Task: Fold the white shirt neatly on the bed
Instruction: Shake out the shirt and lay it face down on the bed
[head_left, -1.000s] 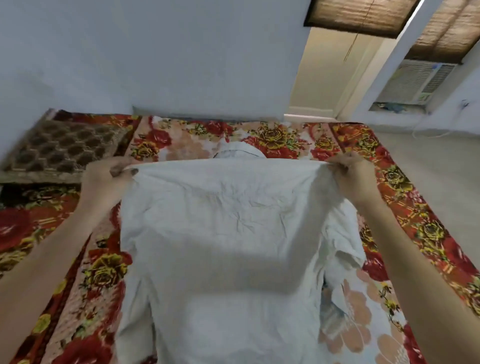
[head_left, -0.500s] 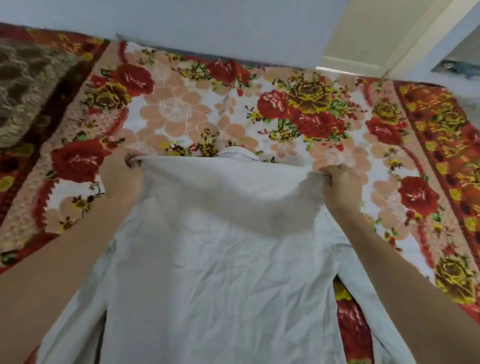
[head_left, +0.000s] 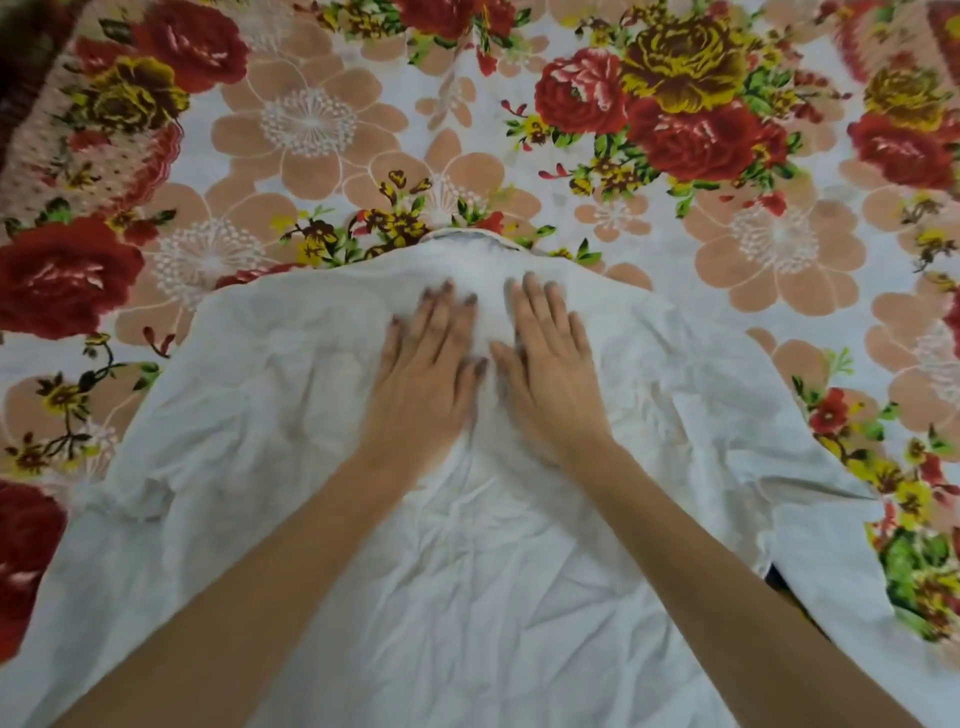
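The white shirt (head_left: 291, 415) lies spread out and wrinkled on the bed, back side up, its collar at the far edge and a short sleeve out to each side. My left hand (head_left: 428, 371) rests flat on the cloth just below the collar, fingers apart. My right hand (head_left: 548, 364) lies flat beside it, thumbs nearly touching. Neither hand holds anything. The shirt's lower part runs out of the frame at the bottom under my forearms.
A floral bedsheet (head_left: 311, 124) with red, yellow and peach flowers covers the bed all around the shirt. A dark patterned cloth shows at the top left corner (head_left: 21, 31).
My hands let go of the shirt's shoulders and moved inward to the middle, now lying flat on the cloth. The shirt has come down onto the bed. The view has tilted down.
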